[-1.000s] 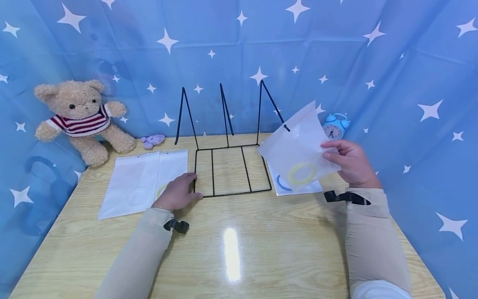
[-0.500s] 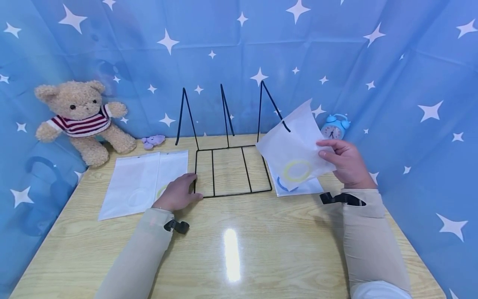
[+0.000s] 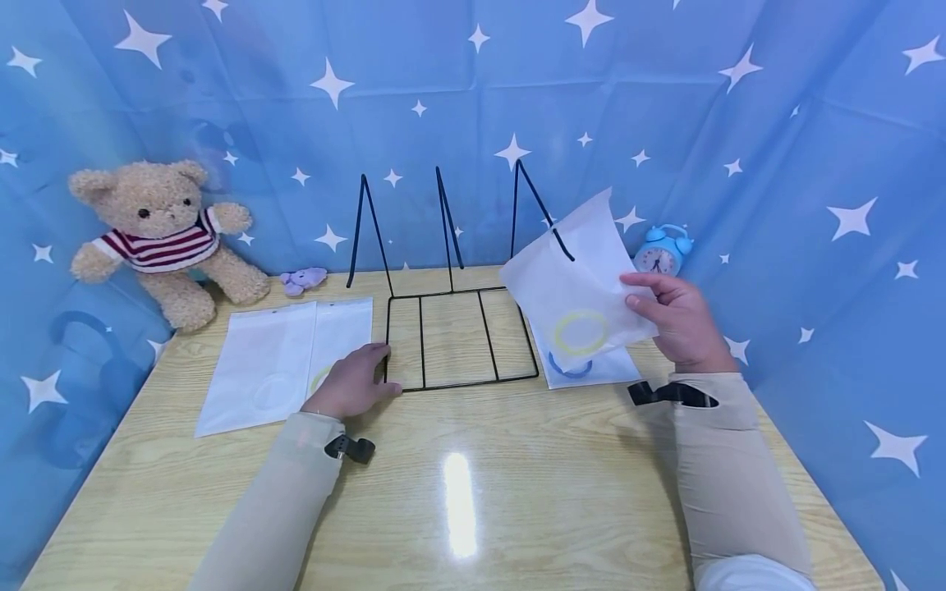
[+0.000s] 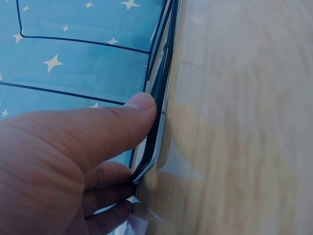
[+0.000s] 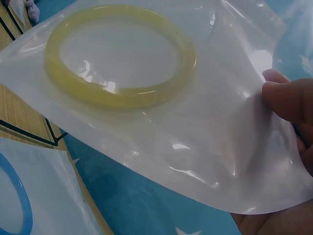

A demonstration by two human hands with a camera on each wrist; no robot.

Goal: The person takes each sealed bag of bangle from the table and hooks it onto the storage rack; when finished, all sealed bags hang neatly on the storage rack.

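Observation:
A black wire rack (image 3: 452,294) stands on the table with several slanting prongs. My left hand (image 3: 347,382) grips its front left corner; in the left wrist view the thumb (image 4: 139,105) lies over the dark wire and the fingers curl beneath. My right hand (image 3: 683,324) pinches the right edge of a white translucent bag (image 3: 584,279) holding a yellow ring (image 5: 122,98). The bag hangs tilted at the right prong (image 3: 543,201), whose tip shows against its front. Whether the prong passes through a hole, I cannot tell. Below lies another bag (image 3: 617,372) with a blue ring (image 3: 569,369).
Two flat bags (image 3: 254,353) (image 3: 343,324) lie left of the rack, one partly behind my left hand. A teddy bear (image 3: 166,217), a small purple toy (image 3: 303,280) and a blue alarm clock (image 3: 660,254) stand at the back. A starry blue curtain (image 3: 414,66) surrounds the table.
My right hand has moved slightly left with the bag, so its upper part sits farther left across the right prong. The left hand and the rack have stayed put.

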